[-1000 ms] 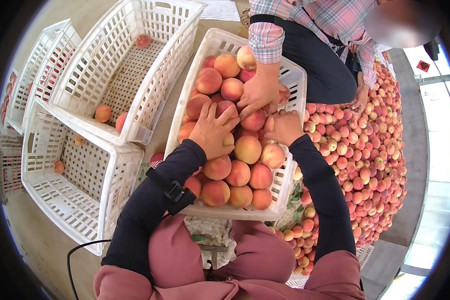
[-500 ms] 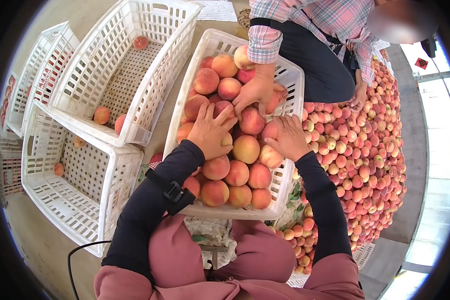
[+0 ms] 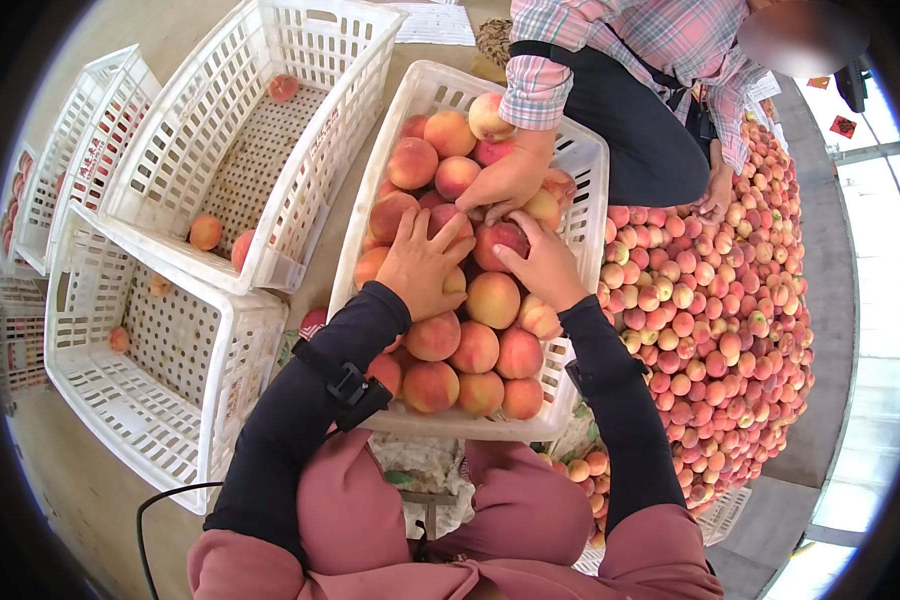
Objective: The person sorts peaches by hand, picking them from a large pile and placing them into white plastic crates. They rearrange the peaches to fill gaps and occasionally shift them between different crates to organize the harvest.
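Observation:
A white plastic crate (image 3: pixel 574 350) full of red-and-yellow peaches stands before my knees. My left hand (image 3: pixel 420 268) lies on the peaches left of centre, its fingers spread and touching a red peach (image 3: pixel 451 226). With thumb and fingers, my right hand (image 3: pixel 545 262) grips a dark red peach (image 3: pixel 500 243) near the middle of the crate. Another person's hand (image 3: pixel 510 182) reaches in from the far side, close to my right fingertips; its fingertips are partly hidden. In the near half, uncovered peaches (image 3: pixel 474 346) sit packed together.
At the left, a large white crate (image 3: pixel 315 180) holds a few peaches, with a lower crate (image 3: pixel 220 390) in front of it. A big heap of peaches (image 3: pixel 715 320) spreads at the right. The other person's dark-trousered leg (image 3: pixel 635 140) is beside the crate's far right.
My right hand has moved left and inward from the crate's right side onto the dark red peach. The other person's hand has shifted slightly back. My left hand stays in place.

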